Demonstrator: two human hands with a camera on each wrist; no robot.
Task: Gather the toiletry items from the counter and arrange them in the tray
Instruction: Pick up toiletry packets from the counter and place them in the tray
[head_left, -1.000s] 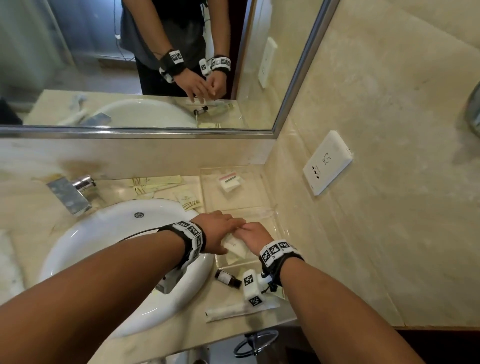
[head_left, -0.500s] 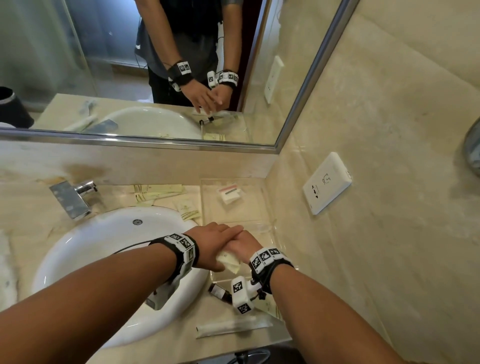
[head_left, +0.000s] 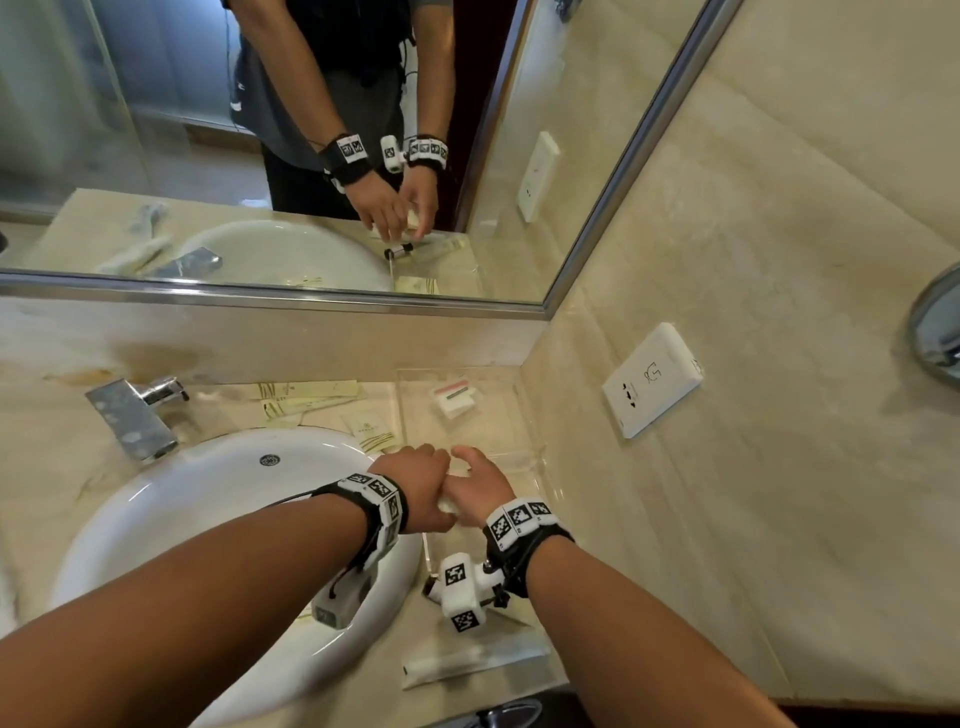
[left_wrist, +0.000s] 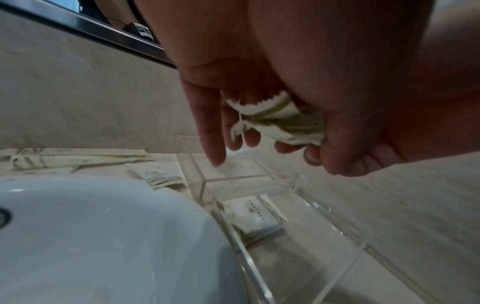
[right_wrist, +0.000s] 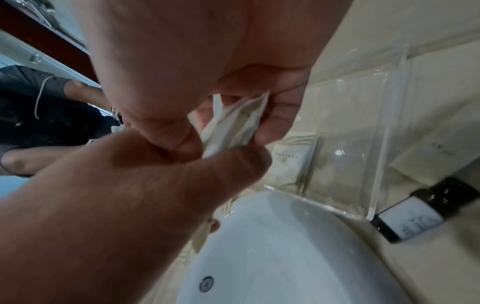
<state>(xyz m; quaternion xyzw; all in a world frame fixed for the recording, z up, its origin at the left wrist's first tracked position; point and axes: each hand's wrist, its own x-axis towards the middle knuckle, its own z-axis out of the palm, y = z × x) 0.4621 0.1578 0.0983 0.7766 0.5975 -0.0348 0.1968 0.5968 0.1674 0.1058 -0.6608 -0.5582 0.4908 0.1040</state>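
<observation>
A: What's lying where, biggest first?

B: The sink (head_left: 218, 519) is filling the left of the head view, at about 9 o'clock from the hands. The clear tray (head_left: 524, 457) is sitting at its 3 o'clock, against the wall. A packet (left_wrist: 253, 216) is already lying in the tray's near compartment, and a small red-and-white one (head_left: 456, 397) in the far compartment at 12 o'clock.

A: And the hands?

B: They're meeting above the tray. The left hand (head_left: 415, 486) and the right hand (head_left: 480, 491) are both working one crumpled sachet (left_wrist: 275, 121). The left is pinching it between thumb and curled fingers; the right is gripping its other end between thumb and fingers.

A: So which step?

B: I'd say they're straightening that sachet before setting it down, partway through the gathering.

A: What's left?

B: Flat sachets (head_left: 306, 397) are still lying at 11 o'clock behind the sink, a dark bottle (right_wrist: 420, 207) at 6 o'clock beside the tray's near corner, and a long wrapped stick (head_left: 475, 662) near the counter's front edge.

A: Next move?

B: Probably lowering the sachet flat beside the packet, one hand letting go first so it isn't springing out.
</observation>
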